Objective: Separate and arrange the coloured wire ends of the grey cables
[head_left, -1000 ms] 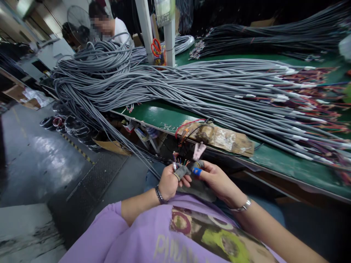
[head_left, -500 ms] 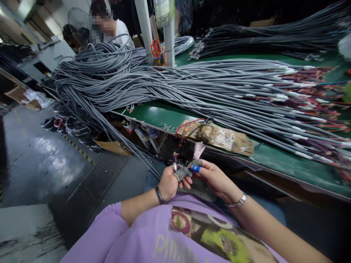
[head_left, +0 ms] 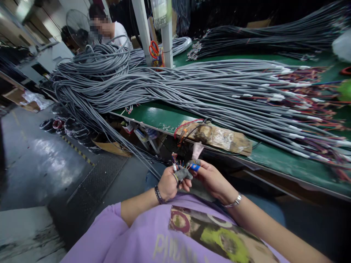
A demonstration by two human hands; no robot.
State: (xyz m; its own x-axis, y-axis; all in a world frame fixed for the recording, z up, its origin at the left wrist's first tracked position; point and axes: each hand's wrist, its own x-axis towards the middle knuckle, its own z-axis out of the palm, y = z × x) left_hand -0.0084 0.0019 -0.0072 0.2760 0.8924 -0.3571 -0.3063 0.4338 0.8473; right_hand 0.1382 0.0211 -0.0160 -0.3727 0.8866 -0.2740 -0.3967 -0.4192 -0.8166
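Note:
My left hand [head_left: 168,182] is curled round the end of a grey cable [head_left: 142,155], a grey finger cot on its thumb. A fan of thin coloured wires [head_left: 178,162] sticks up from its grip. My right hand [head_left: 212,179] pinches at those wire tips, with a blue-taped fingertip and a grey cot touching them. Both hands are held close together in front of my purple shirt, just below the edge of the green table [head_left: 161,117].
A big heap of grey cables [head_left: 170,82] lies across the green table, their stripped coloured ends at the right. A taped cardboard pad [head_left: 219,136] sits on the near edge. Orange scissors [head_left: 154,49] hang on a white post. Another person [head_left: 108,27] sits far left.
My hands have stayed together on the wire end, the right fingers shifting slightly along the wires. The view has drifted a little.

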